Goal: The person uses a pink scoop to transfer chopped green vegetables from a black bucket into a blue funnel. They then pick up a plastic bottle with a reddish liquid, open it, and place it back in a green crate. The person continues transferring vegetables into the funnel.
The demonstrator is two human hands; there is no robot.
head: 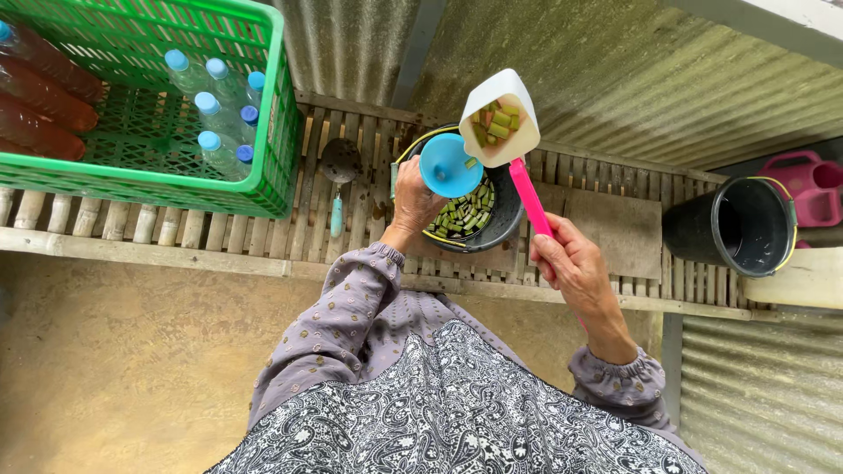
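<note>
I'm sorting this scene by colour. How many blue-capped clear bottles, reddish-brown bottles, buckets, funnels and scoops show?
Clear bottles with blue caps in the green crate: 6, such as this one
Reddish-brown bottles: 4
Black buckets: 2, one under the funnel, one at the right
Blue funnel, at the left hand: 1
White scoop with pink handle, in the right hand: 1
Total: 14

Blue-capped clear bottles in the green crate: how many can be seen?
6 clear bottles, all lying inside the green crate, near its right wall. Others may be hidden beneath them.
</note>
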